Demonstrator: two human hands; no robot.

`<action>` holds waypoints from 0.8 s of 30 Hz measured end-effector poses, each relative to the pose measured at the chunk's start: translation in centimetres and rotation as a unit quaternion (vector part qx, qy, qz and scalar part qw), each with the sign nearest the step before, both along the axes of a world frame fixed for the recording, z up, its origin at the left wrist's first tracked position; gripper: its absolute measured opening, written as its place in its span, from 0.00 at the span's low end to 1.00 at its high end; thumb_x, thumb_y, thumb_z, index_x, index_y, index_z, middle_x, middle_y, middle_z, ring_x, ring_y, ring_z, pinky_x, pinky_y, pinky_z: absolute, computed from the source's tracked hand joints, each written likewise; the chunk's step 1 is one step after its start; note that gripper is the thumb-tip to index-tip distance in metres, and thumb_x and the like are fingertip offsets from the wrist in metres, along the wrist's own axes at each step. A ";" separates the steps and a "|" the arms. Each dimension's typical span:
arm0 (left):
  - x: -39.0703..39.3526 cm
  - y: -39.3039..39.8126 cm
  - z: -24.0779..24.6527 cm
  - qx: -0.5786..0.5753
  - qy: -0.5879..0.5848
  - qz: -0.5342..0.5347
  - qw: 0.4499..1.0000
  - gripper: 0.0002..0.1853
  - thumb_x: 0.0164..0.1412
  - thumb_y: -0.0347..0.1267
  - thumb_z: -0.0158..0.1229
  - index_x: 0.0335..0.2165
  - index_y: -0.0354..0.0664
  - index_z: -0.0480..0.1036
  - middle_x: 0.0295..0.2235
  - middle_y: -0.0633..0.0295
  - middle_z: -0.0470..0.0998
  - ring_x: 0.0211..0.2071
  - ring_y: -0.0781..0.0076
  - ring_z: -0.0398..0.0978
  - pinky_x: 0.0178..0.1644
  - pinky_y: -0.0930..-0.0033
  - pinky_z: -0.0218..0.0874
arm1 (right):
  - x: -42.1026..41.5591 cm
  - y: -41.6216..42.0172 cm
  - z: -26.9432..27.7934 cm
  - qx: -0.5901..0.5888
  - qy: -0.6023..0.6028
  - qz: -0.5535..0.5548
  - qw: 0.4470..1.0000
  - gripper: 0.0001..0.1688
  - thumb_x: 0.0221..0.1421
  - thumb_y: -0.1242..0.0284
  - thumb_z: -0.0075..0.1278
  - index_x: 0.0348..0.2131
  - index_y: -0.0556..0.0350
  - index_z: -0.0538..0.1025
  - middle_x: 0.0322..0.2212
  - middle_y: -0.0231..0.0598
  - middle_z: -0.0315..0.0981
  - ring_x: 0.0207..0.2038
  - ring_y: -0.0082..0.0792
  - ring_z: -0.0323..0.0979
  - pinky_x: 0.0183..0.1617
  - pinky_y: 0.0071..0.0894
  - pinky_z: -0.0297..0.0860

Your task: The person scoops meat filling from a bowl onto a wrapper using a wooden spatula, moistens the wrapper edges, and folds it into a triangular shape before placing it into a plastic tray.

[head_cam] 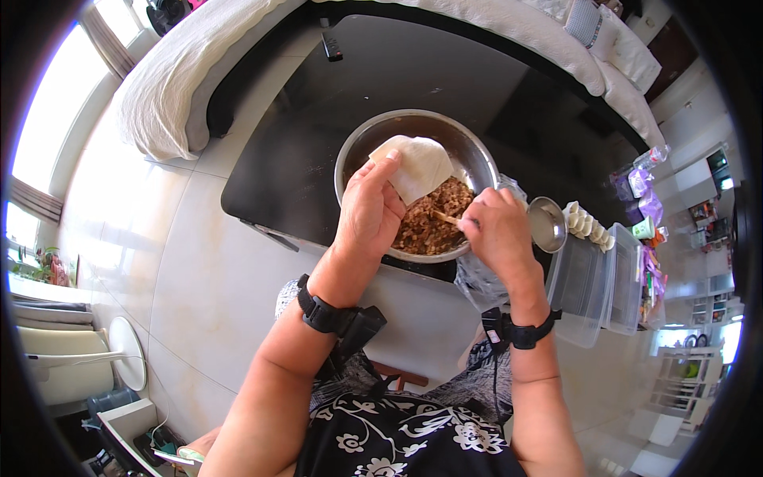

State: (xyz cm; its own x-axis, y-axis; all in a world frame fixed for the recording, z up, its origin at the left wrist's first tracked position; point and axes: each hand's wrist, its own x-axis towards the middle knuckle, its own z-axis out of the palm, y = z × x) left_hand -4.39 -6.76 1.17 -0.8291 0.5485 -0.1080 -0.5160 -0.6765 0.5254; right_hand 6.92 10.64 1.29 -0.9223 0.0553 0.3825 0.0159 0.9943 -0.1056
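My left hand point(372, 206) holds a thin square dough wrapper point(417, 164) over a large stainless steel bowl point(349, 143), thumb on top of the sheet. Brown minced filling point(432, 229) lies in the bowl. In my right hand point(495, 229) is a light-coloured thin stick or utensil point(446, 218), its tip in the filling; its full shape is hidden. To the right stands a small metal bowl point(547, 225), beside a row of folded dumplings point(587, 226). A clear plastic bag point(486, 280) hangs by the large bowl, under my right wrist.
The bowls stand on a black glossy table point(286, 161). Clear plastic containers point(575, 286) sit at its right side, near purple packets point(650, 206), a pale green cup point(644, 228) and a plastic bottle point(651, 157). A remote control point(332, 46) lies towards the far left. Beyond is a covered sofa point(173, 77).
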 end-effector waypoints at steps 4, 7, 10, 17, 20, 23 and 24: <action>-0.8 -0.9 0.0 0.009 0.011 0.016 1.000 0.14 0.64 0.34 0.56 0.43 0.35 0.74 0.40 0.61 0.79 0.42 0.77 0.76 0.45 0.78 0.68 | -0.3 -0.7 1.5 -0.090 0.023 0.006 0.996 0.05 0.45 0.72 0.61 0.24 0.49 0.78 0.24 0.33 0.69 0.32 0.39 0.69 0.36 0.37 0.67; -0.5 -1.4 0.9 -0.016 0.066 0.013 0.998 0.14 0.63 0.34 0.58 0.43 0.34 0.74 0.40 0.60 0.79 0.42 0.74 0.77 0.47 0.73 0.67 | -0.7 -1.8 1.0 -0.115 0.055 0.039 0.991 0.06 0.46 0.71 0.61 0.23 0.49 0.77 0.23 0.33 0.68 0.31 0.39 0.69 0.35 0.38 0.67; -0.5 -1.4 0.7 -0.039 0.072 0.016 0.997 0.15 0.63 0.35 0.58 0.43 0.33 0.75 0.39 0.59 0.80 0.40 0.73 0.77 0.47 0.71 0.68 | -1.3 -2.7 -0.1 -0.108 0.055 0.058 0.991 0.05 0.46 0.72 0.60 0.23 0.49 0.76 0.23 0.32 0.67 0.31 0.39 0.69 0.35 0.39 0.67; -0.6 -1.7 0.7 -0.024 0.059 -0.003 0.998 0.13 0.63 0.34 0.57 0.42 0.34 0.75 0.38 0.59 0.80 0.40 0.73 0.77 0.47 0.71 0.68 | -1.7 -3.1 -1.4 -0.111 0.001 0.099 0.989 0.06 0.47 0.69 0.60 0.25 0.47 0.76 0.24 0.33 0.67 0.33 0.40 0.68 0.36 0.41 0.67; -0.4 -1.5 0.6 -0.021 0.042 0.014 0.999 0.13 0.64 0.33 0.56 0.43 0.34 0.74 0.39 0.59 0.79 0.41 0.72 0.77 0.47 0.70 0.69 | -1.7 -3.2 -1.8 -0.138 -0.014 0.110 0.984 0.06 0.47 0.69 0.60 0.25 0.47 0.76 0.24 0.35 0.67 0.33 0.41 0.68 0.37 0.41 0.67; -0.5 -1.2 0.3 -0.017 0.027 0.029 0.999 0.13 0.65 0.33 0.55 0.44 0.34 0.73 0.40 0.58 0.79 0.41 0.71 0.77 0.48 0.69 0.69 | -1.7 -3.1 -1.8 -0.183 -0.031 0.110 0.977 0.06 0.49 0.68 0.58 0.25 0.48 0.77 0.23 0.36 0.68 0.32 0.43 0.69 0.37 0.41 0.67; -0.6 -1.1 0.1 -0.013 0.029 0.030 0.999 0.13 0.65 0.33 0.54 0.44 0.34 0.73 0.40 0.58 0.79 0.42 0.71 0.77 0.48 0.69 0.69 | -1.7 -3.1 -1.7 -0.199 -0.038 0.110 0.973 0.06 0.50 0.68 0.58 0.25 0.48 0.77 0.23 0.37 0.69 0.32 0.44 0.69 0.37 0.41 0.67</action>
State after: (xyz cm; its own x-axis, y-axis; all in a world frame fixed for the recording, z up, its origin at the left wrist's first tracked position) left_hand -4.96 -7.90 1.29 -0.8660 0.4948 -0.0730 -0.4430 -0.6911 0.5712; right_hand 5.27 7.56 -0.43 -0.9531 -0.0171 0.3022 -0.1705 0.8553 -0.4893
